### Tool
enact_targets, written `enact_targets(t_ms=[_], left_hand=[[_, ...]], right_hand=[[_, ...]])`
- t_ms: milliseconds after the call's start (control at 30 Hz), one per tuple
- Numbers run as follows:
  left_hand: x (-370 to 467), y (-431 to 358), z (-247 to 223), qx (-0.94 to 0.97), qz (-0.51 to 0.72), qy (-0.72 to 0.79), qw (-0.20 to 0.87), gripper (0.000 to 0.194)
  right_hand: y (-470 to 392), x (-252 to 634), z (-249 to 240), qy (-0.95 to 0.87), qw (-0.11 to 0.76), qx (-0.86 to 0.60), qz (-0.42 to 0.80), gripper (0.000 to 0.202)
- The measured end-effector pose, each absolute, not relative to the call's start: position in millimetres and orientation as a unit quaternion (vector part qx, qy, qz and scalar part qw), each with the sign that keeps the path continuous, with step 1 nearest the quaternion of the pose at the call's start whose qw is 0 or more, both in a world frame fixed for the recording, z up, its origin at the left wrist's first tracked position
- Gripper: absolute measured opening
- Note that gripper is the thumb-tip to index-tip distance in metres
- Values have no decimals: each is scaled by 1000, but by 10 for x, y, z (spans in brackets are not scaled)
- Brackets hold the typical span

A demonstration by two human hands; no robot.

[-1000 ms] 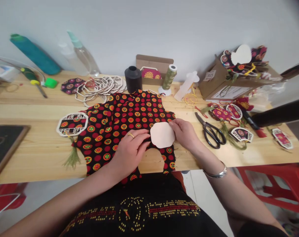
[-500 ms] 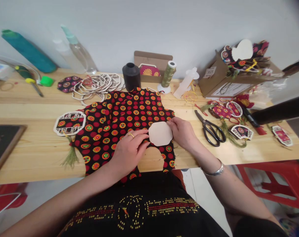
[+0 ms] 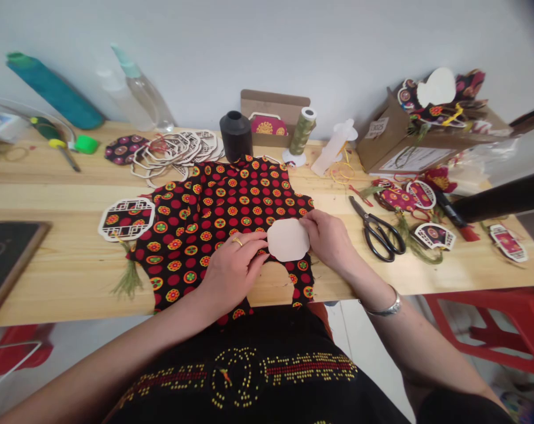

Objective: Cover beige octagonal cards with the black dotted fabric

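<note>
We have a pale, smooth, flat panel with a scalloped outline point(image 3: 288, 240) over the lower right part of a black cotton-looking cloth printed with red dots and orange-and-green flowers point(image 3: 231, 206). Our right hand point(image 3: 331, 238) has thumb and fingers closed on the panel's right edge; our left hand point(image 3: 234, 265) is half open, fingertips and thumb at its left edge, though we cannot tell whether they grip. As far as we can judge, the cloth has been cut into, since a rounded gap in its lower edge bares the grainy wooden desk point(image 3: 72, 294), while the panel's upper face is plain and uncovered. At the cloth's left edge, a pale latticed frame with patterned fabric behind it and a stringy green tassel point(image 3: 126, 219) looks further along. Behind the cloth stands a matte black thread cone point(image 3: 236, 138); to its right lie black-handled metal scissors point(image 3: 381, 235), blades parted.
</note>
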State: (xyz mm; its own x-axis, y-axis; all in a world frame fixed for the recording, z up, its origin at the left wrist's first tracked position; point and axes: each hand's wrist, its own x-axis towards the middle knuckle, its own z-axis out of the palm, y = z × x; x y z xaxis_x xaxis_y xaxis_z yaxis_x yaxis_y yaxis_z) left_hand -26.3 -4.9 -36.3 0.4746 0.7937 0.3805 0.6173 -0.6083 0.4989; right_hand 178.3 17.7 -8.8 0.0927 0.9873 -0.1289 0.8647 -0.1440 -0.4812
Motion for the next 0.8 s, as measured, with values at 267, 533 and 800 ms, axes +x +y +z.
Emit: enact_targets(t_ms=[267,533,800], left_hand=[[-281,-53,-371,850,290,418,140,14],[-339,-52,-325,851,273,424,144,19],[-359,-59,-330,859,259,415,153,20]], right_hand=[[44,1901,-76,-791,218,-555,141,34],[26,2009,-117,-859,160,-439,210,68],[28,1999,-112,-861,147,-442,205,64]])
